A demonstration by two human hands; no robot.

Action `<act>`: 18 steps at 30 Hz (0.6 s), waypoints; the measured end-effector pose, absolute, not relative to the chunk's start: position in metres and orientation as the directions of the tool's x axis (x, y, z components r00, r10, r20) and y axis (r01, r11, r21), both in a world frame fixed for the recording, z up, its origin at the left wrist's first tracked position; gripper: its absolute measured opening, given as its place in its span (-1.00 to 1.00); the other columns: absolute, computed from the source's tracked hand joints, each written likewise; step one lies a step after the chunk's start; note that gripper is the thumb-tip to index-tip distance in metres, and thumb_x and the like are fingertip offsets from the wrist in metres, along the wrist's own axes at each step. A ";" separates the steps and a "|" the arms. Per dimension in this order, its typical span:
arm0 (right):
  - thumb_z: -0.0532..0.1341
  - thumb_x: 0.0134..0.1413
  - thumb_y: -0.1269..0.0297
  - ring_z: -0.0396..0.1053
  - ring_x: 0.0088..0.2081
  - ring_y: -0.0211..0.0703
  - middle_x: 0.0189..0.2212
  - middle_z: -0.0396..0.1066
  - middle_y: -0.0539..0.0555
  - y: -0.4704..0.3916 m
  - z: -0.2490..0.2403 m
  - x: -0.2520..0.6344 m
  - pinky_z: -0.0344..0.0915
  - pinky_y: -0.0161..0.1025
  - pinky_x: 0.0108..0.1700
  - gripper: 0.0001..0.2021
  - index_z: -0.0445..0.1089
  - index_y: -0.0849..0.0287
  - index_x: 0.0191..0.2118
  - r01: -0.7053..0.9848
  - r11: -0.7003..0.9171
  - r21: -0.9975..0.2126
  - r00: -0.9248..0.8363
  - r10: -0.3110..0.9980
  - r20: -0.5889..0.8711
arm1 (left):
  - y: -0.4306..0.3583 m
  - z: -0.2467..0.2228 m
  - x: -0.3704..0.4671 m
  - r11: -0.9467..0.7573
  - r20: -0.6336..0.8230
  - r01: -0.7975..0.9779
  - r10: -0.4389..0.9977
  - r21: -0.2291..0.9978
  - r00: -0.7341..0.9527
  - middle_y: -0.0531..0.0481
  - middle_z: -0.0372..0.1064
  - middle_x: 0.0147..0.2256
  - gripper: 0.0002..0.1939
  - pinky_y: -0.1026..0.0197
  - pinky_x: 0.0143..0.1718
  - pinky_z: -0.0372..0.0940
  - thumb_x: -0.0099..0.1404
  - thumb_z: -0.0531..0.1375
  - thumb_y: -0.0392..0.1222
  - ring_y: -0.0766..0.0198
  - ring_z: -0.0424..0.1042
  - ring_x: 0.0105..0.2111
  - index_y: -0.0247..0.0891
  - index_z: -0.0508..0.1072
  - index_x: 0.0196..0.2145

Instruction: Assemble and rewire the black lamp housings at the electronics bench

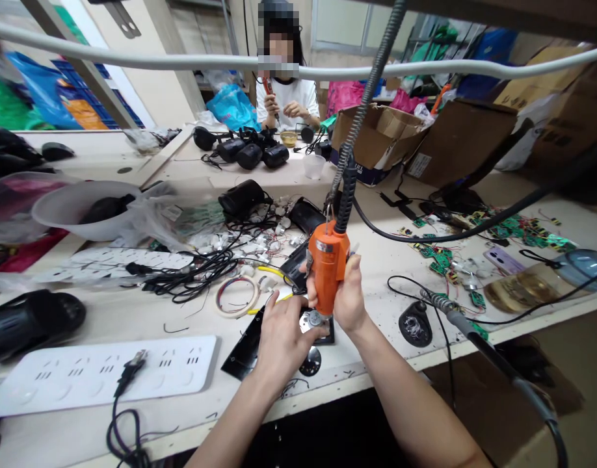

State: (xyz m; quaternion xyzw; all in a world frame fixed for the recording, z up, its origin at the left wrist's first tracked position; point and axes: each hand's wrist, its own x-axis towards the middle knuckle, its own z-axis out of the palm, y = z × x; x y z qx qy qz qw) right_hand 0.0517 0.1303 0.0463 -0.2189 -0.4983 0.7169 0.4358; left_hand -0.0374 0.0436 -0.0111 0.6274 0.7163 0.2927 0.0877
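My right hand (347, 296) is wrapped round an orange electric screwdriver (328, 266), which hangs upright from a coiled spring and points down. Below its tip lies a round metal part (315, 318) on a black housing (244, 348). My left hand (283, 331) grips the metal part between thumb and fingers, over the housing. A small black disc (311, 361) lies just below my left hand, near the table's front edge.
A white power strip (108, 374) lies at the left front, black cables (191, 273) behind it. Green circuit boards (439, 257) and a soldering iron (493, 357) are at right. Across the table a person (289, 97) holds a tool. A grey cable crosses above.
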 end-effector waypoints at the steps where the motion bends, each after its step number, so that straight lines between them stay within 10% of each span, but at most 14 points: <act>1: -0.03 -0.10 -0.58 0.26 -0.67 -0.22 -0.76 0.21 -0.03 0.130 0.047 0.052 0.23 -0.29 -0.62 -0.19 0.43 0.20 -0.48 -0.407 -0.124 -0.905 -0.528 0.840 0.123 | 0.044 -0.010 -0.037 0.042 0.238 0.847 0.951 0.530 -0.197 -0.06 0.53 -0.25 -0.68 -0.28 0.25 0.06 0.14 0.36 -0.11 0.00 0.51 -0.15 -0.21 0.36 -0.21; 12: 0.06 -0.27 -0.62 0.19 -0.70 -0.22 -0.69 0.29 -0.03 0.130 0.060 0.071 0.19 -0.27 -0.66 -0.17 0.44 0.18 -0.36 -0.517 -0.042 -0.855 -0.396 0.897 0.195 | 0.039 0.005 -0.035 0.023 0.179 0.911 0.978 0.411 -0.105 -0.11 0.42 -0.07 -0.70 -0.37 0.23 -0.02 0.24 0.32 -0.08 -0.04 0.40 -0.03 -0.21 0.46 -0.11; 18: 0.03 -0.19 -0.59 0.23 -0.66 -0.17 -0.74 0.20 -0.06 0.129 0.049 0.070 0.21 -0.25 -0.61 -0.17 0.46 0.19 -0.33 -0.510 -0.023 -0.860 -0.393 0.895 0.209 | 0.043 0.012 -0.033 -0.066 0.110 0.946 0.993 0.319 0.032 -0.15 0.42 -0.17 -0.79 -0.14 -0.02 0.30 0.31 0.22 -0.22 -0.02 0.38 -0.14 -0.32 0.45 -0.11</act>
